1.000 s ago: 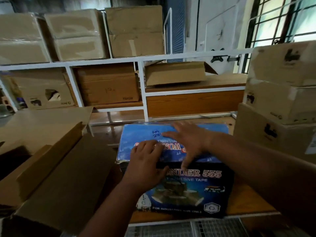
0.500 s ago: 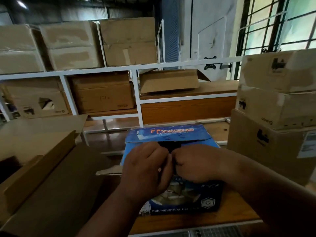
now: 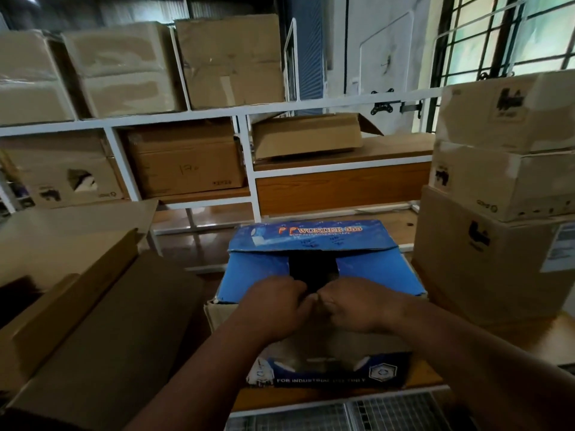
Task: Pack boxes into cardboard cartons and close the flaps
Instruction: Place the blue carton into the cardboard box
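Blue carton (image 3: 320, 269) sits on the desk (image 3: 544, 334), which also carries the brown stack (image 3: 497, 244) just right of the carton and an open brown carton (image 3: 93, 306) to its left. Both hands work at the carton's near top edge, knuckles touching: left hand (image 3: 273, 309) and right hand (image 3: 354, 309), fingers curled, apparently gripping the near flap, though the grip itself is hidden behind the knuckles. Far flap (image 3: 311, 236) is tilted up, side flaps folded in w/ a dark gap (image 3: 312, 269) between them. Contents not visible, so can't tell if packing's done. Judged progress: mid flap-closing; near and far flaps not yet down flat. Shelves (image 3: 249, 113) behind the carton hold more brown boxes.
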Tool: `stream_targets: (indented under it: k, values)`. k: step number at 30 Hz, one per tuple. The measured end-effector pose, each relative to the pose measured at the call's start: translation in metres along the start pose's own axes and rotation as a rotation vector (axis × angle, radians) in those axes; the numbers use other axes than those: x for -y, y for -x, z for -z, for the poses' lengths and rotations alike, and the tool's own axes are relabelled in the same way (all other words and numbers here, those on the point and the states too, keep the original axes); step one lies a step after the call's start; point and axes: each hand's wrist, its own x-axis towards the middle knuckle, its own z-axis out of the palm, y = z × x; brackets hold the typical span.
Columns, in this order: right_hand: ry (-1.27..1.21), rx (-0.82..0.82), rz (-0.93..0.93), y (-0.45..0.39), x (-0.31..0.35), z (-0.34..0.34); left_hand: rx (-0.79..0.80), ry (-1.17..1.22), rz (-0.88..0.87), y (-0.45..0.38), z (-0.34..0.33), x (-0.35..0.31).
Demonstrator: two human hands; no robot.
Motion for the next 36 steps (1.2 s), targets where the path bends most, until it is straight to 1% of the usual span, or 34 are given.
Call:
stream_targets:
  k: [1, 2, 4, 5, 7, 8, 10, 12, 14, 16, 18, 20, 21, 22, 24, 26, 31, 33, 34, 35, 36]
  values:
    - [-0.039, 0.036, 0.039, 0.001, -0.001, 0.002, 0.031, 0.01, -0.002, -0.006, 0.003, -0.003]
    - [-0.109, 0.057, 0.04, 0.002, -0.003, 0.004, 0.067, 0.01, 0.002, -0.013, 0.006, -0.005]
    - [-0.296, 0.054, -0.03, 0.002, -0.006, 0.008, 0.158, -0.029, 0.015, -0.033, 0.011, -0.007]
    - [-0.342, 0.059, -0.072, -0.001, -0.009, 0.009, 0.202, -0.063, 0.017, -0.042, 0.013, -0.009]
    - [-0.22, 0.074, -0.151, -0.007, -0.014, 0.012, 0.264, -0.103, 0.041, -0.058, 0.014, -0.012]
    - [-0.144, 0.061, -0.19, -0.011, -0.016, 0.012, 0.271, -0.113, 0.055, -0.065, 0.013, -0.012]
    - [-0.086, -0.058, -0.223, -0.015, -0.024, 0.015, 0.227, -0.133, 0.059, -0.075, 0.014, -0.01]
    - [-0.083, -0.208, -0.218, -0.017, -0.032, 0.023, 0.14, -0.112, 0.033, -0.085, 0.017, -0.005]
    - [-0.073, -0.273, -0.243, -0.022, -0.042, 0.031, 0.064, -0.047, 0.006, -0.095, 0.022, 0.0]
    - [-0.098, -0.301, -0.297, -0.029, -0.053, 0.039, 0.026, 0.01, -0.01, -0.112, 0.029, 0.002]
    - [-0.137, -0.315, -0.344, -0.038, -0.06, 0.043, 0.027, -0.103, -0.063, -0.14, 0.03, 0.003]
    - [-0.144, -0.323, -0.38, -0.046, -0.062, 0.041, 0.12, -0.3, -0.105, -0.166, 0.026, 0.006]
    - [-0.129, -0.324, -0.391, -0.049, -0.062, 0.036, 0.177, -0.356, -0.11, -0.177, 0.022, 0.006]
    - [-0.114, -0.321, -0.393, -0.051, -0.062, 0.029, 0.224, -0.372, -0.102, -0.188, 0.017, 0.008]
    - [-0.089, -0.32, -0.385, -0.05, -0.063, 0.014, 0.291, -0.274, 0.014, -0.202, 0.008, 0.009]
    - [-0.101, -0.352, -0.401, -0.042, -0.066, 0.002, 0.294, -0.211, 0.097, -0.212, 0.0, 0.014]
    - [-0.047, -0.392, -0.443, -0.008, -0.071, -0.004, 0.298, -0.112, 0.145, -0.222, -0.004, 0.019]
    - [-0.022, -0.429, -0.461, 0.009, -0.069, -0.004, 0.238, -0.088, 0.162, -0.216, -0.001, 0.007]
    - [-0.013, -0.457, -0.472, 0.018, -0.067, -0.005, 0.167, -0.077, 0.164, -0.212, -0.002, 0.0]
    - [-0.01, -0.484, -0.481, 0.027, -0.065, -0.006, 0.106, -0.047, 0.2, -0.204, -0.001, -0.011]
    - [-0.007, -0.514, -0.484, 0.035, -0.062, -0.008, 0.097, -0.006, 0.236, -0.197, -0.006, -0.021]
